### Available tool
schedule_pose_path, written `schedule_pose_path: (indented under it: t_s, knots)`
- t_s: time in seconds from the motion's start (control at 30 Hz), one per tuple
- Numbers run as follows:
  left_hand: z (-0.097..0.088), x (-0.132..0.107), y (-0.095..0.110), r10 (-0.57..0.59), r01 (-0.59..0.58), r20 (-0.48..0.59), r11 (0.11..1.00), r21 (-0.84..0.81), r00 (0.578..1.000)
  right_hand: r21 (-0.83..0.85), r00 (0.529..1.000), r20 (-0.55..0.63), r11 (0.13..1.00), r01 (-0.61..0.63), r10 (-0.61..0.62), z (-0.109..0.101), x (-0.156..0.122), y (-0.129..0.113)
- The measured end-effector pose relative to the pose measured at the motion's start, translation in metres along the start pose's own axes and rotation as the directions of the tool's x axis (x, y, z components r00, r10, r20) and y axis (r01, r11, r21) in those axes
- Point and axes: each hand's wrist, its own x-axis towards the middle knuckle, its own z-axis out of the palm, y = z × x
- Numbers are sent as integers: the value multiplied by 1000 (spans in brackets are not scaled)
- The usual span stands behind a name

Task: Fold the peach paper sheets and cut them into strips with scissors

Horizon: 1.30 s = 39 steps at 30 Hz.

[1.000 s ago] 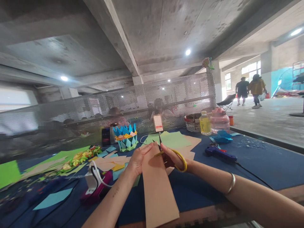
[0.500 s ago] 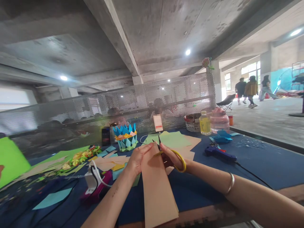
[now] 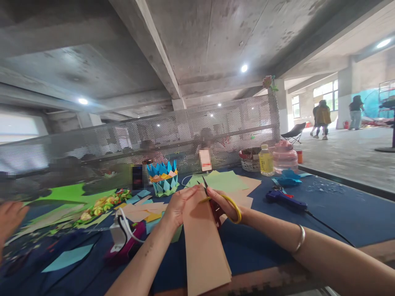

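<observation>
My left hand (image 3: 180, 202) is closed on the far left edge of a long stack of tan paper (image 3: 205, 246), which slants down toward me past the table's front edge. In my right hand (image 3: 220, 204) is a pair of scissors with yellow handles (image 3: 235, 209). Their dark blades are nearly together at the paper's far end, close to my left fingertips. Just beyond lie sheets of pale green paper (image 3: 226, 181) and tan paper (image 3: 250, 185). How far the blades reach into the stack is hidden by my fingers.
A folded-paper basket (image 3: 163, 181) stands behind my left hand. Left of it are a white charger (image 3: 120, 230), yellow paper flowers (image 3: 100, 204) and another person's hand (image 3: 12, 218). A blue glue gun (image 3: 286, 199), a yellow bottle (image 3: 266, 160) and a pink jug (image 3: 285, 157) are on the right.
The scissor blades have drawn closer together. At the far left, the bright green sheet has dropped flat and another person's hand has come into view. People in the background have walked on.
</observation>
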Motion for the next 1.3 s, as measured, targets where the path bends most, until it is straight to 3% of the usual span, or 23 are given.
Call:
schedule_pose_path:
  t_s: [0.3,1.07,1.3]
  knots:
    - [-2,0,-1,6,-6,8,999,35,1000,-169,999,8,984,50,-49,-2,-1,0]
    - [-3,1,-3,-2,1,47,1000,12,999,-174,995,-93,985,6,-23,2,-4,-4]
    - [1,1,-6,-57,60,51,996,-65,997,-178,994,-104,984,10,-29,2,-4,-2]
